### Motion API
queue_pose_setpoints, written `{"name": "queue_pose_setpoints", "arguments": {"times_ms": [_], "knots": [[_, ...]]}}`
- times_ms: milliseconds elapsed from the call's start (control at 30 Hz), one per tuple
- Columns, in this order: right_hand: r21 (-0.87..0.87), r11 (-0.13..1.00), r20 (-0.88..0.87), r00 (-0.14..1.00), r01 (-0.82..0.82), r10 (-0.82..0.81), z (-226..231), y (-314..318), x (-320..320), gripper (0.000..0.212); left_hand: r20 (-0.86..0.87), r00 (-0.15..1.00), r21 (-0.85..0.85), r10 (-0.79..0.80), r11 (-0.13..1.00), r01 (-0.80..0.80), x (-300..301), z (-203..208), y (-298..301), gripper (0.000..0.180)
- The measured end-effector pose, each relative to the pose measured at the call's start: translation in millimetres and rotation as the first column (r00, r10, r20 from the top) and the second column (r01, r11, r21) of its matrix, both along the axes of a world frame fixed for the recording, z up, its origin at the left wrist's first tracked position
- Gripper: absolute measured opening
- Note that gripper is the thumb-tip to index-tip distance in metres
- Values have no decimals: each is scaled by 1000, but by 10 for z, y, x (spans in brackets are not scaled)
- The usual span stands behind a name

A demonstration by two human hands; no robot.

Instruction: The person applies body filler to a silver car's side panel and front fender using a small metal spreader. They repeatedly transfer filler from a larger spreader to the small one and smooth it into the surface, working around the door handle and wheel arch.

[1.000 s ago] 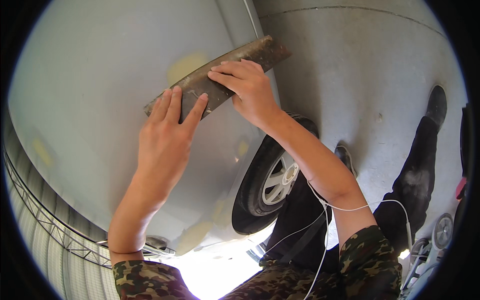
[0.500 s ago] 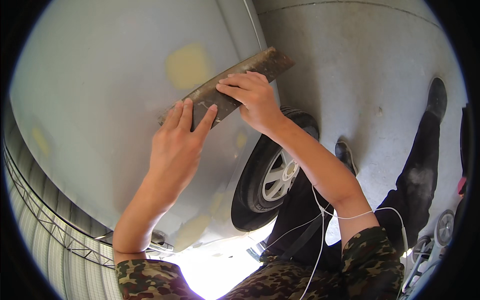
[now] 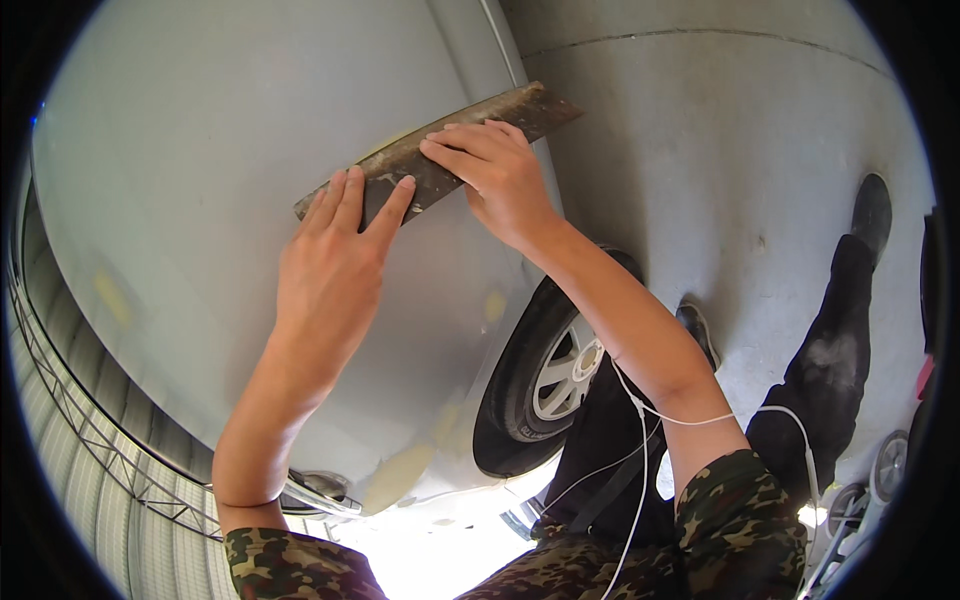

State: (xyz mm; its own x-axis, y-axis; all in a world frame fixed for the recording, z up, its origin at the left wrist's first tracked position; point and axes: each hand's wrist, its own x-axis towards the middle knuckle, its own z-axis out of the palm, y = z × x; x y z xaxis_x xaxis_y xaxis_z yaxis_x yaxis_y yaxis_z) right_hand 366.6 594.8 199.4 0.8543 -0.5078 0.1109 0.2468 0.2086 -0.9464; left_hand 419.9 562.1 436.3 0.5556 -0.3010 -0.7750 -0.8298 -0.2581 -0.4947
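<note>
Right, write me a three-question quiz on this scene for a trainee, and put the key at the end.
1. True or false: the left hand and the right hand both touch the dark strip.
2. Choose one: which hand is nearer the right-hand end of the dark strip? A) left hand B) right hand
3. Fill in the blank: the sleeves have a ____ pattern.

Key: 1. True. 2. B. 3. Camouflage.

1. Car wheel (image 3: 556, 374): black tyre, pale spokes; right of centre.
2. Floor (image 3: 690, 180): grey, crossed by a dark line (image 3: 645, 36).
3. Metal lattice (image 3: 140, 494): left rim, beside a pale ribbed surface (image 3: 72, 462).
4. Wheeled frame (image 3: 888, 467): lower right, partly visible.
</note>
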Motion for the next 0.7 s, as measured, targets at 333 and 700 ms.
{"name": "queue_pose_setpoints", "arguments": {"times_ms": [333,700], "knots": [[43,998,15,999,-52,51,3,-5,27,56,-11,999,-8,37,999,-37,7,3,120,63],[43,992,-13,993,-117,117,59,-56,-183,55,-49,996,14,72,997,-71,-127,60,78,62]]}}
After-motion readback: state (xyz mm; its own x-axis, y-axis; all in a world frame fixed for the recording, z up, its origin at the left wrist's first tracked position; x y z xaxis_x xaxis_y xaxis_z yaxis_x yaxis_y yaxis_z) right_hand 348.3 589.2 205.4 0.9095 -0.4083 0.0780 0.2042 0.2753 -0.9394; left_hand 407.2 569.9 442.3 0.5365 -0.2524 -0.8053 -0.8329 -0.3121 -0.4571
